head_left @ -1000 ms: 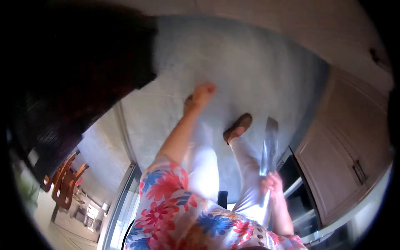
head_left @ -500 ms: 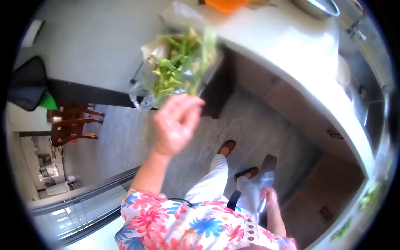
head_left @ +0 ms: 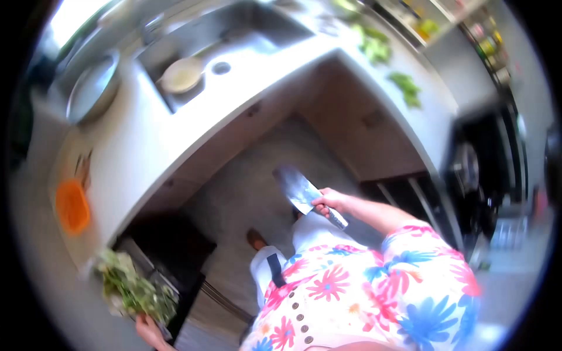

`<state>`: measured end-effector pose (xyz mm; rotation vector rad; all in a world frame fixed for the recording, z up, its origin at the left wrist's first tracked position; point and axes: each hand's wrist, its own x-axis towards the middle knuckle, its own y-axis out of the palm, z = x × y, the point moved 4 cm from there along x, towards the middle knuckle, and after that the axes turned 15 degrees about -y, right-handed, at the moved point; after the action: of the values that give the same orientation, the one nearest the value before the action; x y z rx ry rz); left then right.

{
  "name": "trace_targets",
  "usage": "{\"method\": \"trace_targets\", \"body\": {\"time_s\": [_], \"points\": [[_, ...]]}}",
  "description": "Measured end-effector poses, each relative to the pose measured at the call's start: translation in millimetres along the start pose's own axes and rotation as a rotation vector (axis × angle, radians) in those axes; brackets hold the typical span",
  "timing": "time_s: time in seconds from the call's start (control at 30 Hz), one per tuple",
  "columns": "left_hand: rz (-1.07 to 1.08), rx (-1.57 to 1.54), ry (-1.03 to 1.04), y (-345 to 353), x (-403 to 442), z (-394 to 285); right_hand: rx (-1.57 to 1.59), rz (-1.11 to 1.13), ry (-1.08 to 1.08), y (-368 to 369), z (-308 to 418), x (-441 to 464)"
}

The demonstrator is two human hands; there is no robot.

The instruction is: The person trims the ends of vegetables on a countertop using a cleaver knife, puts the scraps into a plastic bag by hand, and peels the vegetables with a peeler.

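My right hand [head_left: 329,202] is closed round the handle of a cleaver [head_left: 297,188], whose broad metal blade points up and left over the floor. At the lower left, my left hand [head_left: 150,331] is at the near edge of a pile of green vegetables [head_left: 137,288] lying on clear plastic. The fingers of that hand are partly hidden by the greens, so their grip cannot be made out.
A counter [head_left: 146,153] curves round in front, with a sink [head_left: 257,26] holding a pale bowl [head_left: 181,75]. A large metal basin [head_left: 93,88] and an orange basket [head_left: 72,206] stand left. Leafy greens [head_left: 405,89] lie at the right, near a stove [head_left: 486,164].
The view has swung right to the sink and counter. The cleaver, still in my right hand, has come up in front of my body. The left hand and greens now appear at the lower left.
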<state>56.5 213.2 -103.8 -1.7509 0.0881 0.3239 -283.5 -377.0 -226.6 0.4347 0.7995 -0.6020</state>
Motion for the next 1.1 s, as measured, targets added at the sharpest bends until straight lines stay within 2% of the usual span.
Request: {"method": "trace_targets", "body": {"time_s": [0.07, 0.13, 0.17, 0.27, 0.3, 0.33, 0.37, 0.4, 0.43, 0.5, 0.53, 0.57, 0.63, 0.7, 0.8, 0.9, 1.07, 1.1], "points": [[-0.189, 0.234, -0.236, -23, 4, 10, -0.018, 0.027, -0.070, 2, 22, -6], [-0.443, 0.208, -0.016, -54, 19, 6, -0.004, 0.057, -0.137, 0, 53, -13], [-0.520, 0.168, 0.102, -11, 44, 29, -0.006, 0.033, -0.176, 4, 22, -5], [-0.542, -0.076, 0.287, -58, 7, -116, 0.080, 0.028, -0.301, -4, 41, -21], [-0.600, -0.309, 0.407, -60, 17, -162, 0.084, 0.002, -0.350, 1, 68, -40], [-0.372, -0.368, 0.272, -40, 63, -165, 0.119, -0.036, -0.427, -8, 79, -53], [-0.310, -0.307, 0.323, -22, 55, -219, 0.134, -0.089, -0.461, -20, 81, -60], [-0.278, -0.285, 0.475, -6, 29, -278, 0.165, -0.135, -0.481, -38, 74, -70], [0.027, -0.305, 0.343, 4, -2, -339, 0.187, -0.156, -0.538, -50, 82, -83], [0.186, -0.398, 0.696, 62, -32, -444, 0.280, -0.272, -0.585, -72, 91, -108], [0.227, -0.435, 0.955, 94, -39, -493, 0.329, -0.361, -0.591, -78, 100, -117], [0.235, -0.287, 1.127, 100, -74, -546, 0.389, -0.459, -0.595, -85, 101, -122], [0.303, -0.275, 1.373, 143, -142, -637, 0.558, -0.588, -0.646, -119, 72, -128], [0.350, -0.202, 1.517, 185, -194, -704, 0.700, -0.669, -0.649, -137, 45, -125], [0.211, -0.093, 1.687, 222, -282, -758, 0.747, -0.742, -0.613, -145, 11, -125], [0.238, 0.034, 1.669, 255, -333, -795, 0.775, -0.818, -0.607, -144, 2, -122], [0.344, 0.174, 1.718, 275, -367, -813, 0.969, -0.910, -0.631, -136, 1, -109], [0.393, 0.211, 1.698, 290, -366, -837, 0.999, -0.899, -0.616, -154, 13, -94]]}}
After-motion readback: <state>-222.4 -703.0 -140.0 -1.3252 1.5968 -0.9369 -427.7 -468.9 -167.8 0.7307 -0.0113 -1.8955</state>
